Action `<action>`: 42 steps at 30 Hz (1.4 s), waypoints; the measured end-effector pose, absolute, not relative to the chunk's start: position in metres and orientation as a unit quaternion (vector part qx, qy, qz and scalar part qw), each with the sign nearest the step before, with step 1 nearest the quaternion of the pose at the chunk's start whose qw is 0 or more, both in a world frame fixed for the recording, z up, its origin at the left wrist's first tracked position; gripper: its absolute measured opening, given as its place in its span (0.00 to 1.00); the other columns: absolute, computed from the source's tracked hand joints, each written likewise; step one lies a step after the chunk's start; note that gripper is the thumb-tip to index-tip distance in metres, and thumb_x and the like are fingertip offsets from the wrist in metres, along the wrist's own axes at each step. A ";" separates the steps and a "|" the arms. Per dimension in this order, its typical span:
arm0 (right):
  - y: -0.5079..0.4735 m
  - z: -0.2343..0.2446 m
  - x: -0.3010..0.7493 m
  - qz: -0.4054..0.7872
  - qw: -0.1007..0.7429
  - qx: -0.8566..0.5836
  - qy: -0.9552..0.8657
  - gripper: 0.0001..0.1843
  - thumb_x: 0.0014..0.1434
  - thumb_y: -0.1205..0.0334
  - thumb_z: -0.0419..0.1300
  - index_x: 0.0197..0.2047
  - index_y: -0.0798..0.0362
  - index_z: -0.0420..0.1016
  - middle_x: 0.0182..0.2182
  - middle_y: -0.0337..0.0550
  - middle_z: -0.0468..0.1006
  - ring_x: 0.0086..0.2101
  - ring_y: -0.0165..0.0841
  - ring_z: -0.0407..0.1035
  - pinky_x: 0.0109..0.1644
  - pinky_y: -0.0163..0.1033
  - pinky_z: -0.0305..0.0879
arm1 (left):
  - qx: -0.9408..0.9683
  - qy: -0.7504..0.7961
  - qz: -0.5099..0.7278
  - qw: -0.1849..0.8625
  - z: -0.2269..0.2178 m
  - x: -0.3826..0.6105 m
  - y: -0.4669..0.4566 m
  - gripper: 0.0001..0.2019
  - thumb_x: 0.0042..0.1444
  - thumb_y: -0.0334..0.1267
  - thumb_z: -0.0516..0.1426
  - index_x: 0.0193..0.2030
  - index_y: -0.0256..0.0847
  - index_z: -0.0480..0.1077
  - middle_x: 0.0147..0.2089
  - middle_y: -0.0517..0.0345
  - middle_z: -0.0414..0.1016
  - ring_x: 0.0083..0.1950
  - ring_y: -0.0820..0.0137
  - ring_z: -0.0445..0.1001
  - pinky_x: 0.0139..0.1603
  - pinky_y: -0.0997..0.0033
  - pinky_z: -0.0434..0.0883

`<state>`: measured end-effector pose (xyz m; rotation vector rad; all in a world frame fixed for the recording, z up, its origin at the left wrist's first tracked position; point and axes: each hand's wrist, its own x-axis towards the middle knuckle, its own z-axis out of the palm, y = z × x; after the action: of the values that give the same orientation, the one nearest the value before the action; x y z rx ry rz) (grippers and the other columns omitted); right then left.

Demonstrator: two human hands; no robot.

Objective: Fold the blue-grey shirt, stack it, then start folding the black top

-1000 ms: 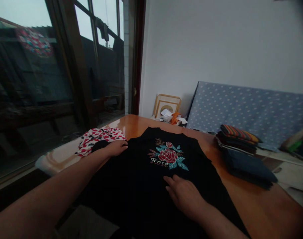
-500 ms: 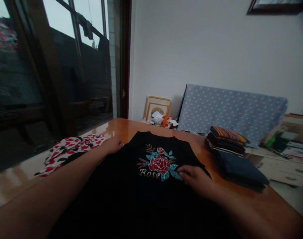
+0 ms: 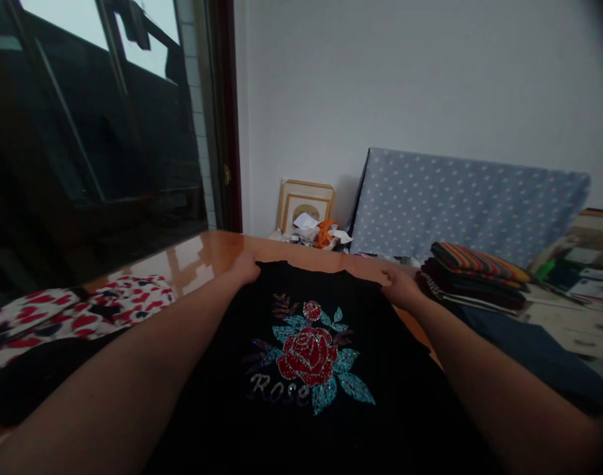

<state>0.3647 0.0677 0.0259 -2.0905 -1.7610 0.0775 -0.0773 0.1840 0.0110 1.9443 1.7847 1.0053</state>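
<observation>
A black shirt [image 3: 222, 396] lies spread out on the table in front of me, its neckline at the far end. A red rose with turquoise leaves and the word "Rose" [image 3: 309, 356] decorates its front in glittering stones. At the far left shoulder corner, my left hand [image 3: 247, 267] is closed on the fabric, fingertips partly hidden. My right hand [image 3: 401, 289] pinches the opposite shoulder corner between bent fingers. The lower part of the shirt runs out of view between my forearms.
Left of the shirt lies a crumpled white garment with red hearts [image 3: 133, 293], beside black cloth [image 3: 39, 376]. Folded clothes [image 3: 479, 280] are stacked on the right, with dark folded trousers [image 3: 534, 349] nearer. Behind the glossy table [image 3: 222, 247] stands a dotted blue-grey cloth-covered panel [image 3: 470, 204].
My right hand has moved from beside the rose up to the far right shoulder corner. My left hand has reached the left shoulder corner. The view has come closer to the shirt.
</observation>
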 end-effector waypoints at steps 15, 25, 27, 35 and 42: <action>0.118 0.005 0.366 0.102 0.069 -0.753 -0.646 0.36 0.45 0.63 0.70 0.59 0.59 0.73 0.47 0.54 0.80 0.44 0.44 0.75 0.45 0.39 0.70 | 0.714 0.676 0.157 0.097 0.000 -0.055 0.222 0.39 0.43 0.34 0.65 0.65 0.32 0.65 0.60 0.35 0.73 0.57 0.51 0.75 0.53 0.64 0.70; 0.049 0.017 0.342 -0.041 0.031 -0.743 -0.668 0.14 0.55 0.66 0.58 0.46 0.54 0.76 0.44 0.53 0.79 0.45 0.41 0.73 0.45 0.38 0.63 | 0.745 0.634 0.205 0.027 0.019 -0.061 0.150 0.09 0.48 0.31 0.59 0.37 0.35 0.78 0.41 0.42 0.78 0.45 0.56 0.76 0.43 0.65 0.70; 0.021 0.025 0.335 -0.062 0.046 -0.735 -0.673 0.12 0.56 0.65 0.57 0.44 0.54 0.75 0.44 0.53 0.78 0.44 0.41 0.72 0.44 0.38 0.62 | 0.747 0.627 0.220 0.017 0.027 -0.068 0.123 0.09 0.49 0.30 0.57 0.37 0.35 0.77 0.41 0.45 0.77 0.45 0.58 0.75 0.43 0.66 0.70; -0.128 0.053 0.301 -0.084 0.110 -0.716 -0.685 0.10 0.59 0.64 0.55 0.44 0.53 0.72 0.41 0.48 0.72 0.41 0.37 0.69 0.42 0.37 0.58 | 0.772 0.549 0.320 0.022 0.048 -0.128 -0.017 0.12 0.48 0.29 0.55 0.37 0.39 0.77 0.37 0.53 0.75 0.43 0.62 0.72 0.46 0.64 0.69; -0.257 0.041 0.277 -0.068 0.171 -0.698 -0.692 0.13 0.59 0.65 0.56 0.47 0.52 0.72 0.40 0.45 0.70 0.39 0.36 0.68 0.39 0.37 0.58 | 0.775 0.529 0.346 0.025 0.044 -0.170 -0.141 0.11 0.50 0.30 0.55 0.39 0.41 0.76 0.39 0.55 0.72 0.44 0.63 0.72 0.48 0.64 0.69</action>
<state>0.2767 -0.2568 0.0415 -1.9810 -1.9650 -0.1935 -0.1699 -0.1411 0.0436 2.3954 1.6356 1.0686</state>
